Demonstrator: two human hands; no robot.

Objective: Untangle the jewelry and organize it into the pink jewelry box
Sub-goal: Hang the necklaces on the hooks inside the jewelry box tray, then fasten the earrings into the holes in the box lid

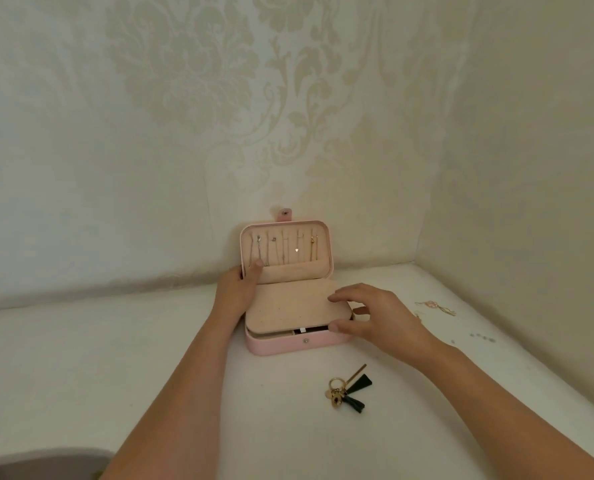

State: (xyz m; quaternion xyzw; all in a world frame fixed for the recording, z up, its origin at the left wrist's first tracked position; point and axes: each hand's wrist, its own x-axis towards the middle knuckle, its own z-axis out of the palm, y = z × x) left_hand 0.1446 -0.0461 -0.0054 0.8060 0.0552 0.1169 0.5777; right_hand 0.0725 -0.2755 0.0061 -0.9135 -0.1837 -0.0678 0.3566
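Observation:
The pink jewelry box (281,345) stands open on the white surface against the wall, its lid (326,244) upright with several thin necklaces (283,249) hanging inside. My left hand (238,287) grips the lid's left edge, thumb on the inner lining. A beige padded flap (288,306) lies over the box's base. My right hand (375,315) rests on the flap's right edge, fingers spread on top and thumb at its front corner. A dark gap shows under the flap at the front.
A gold key ring with dark green tassels (347,391) lies in front of the box. A thin gold and pink chain (435,306) and several small pale beads (482,337) lie to the right near the side wall. Walls close the back and right.

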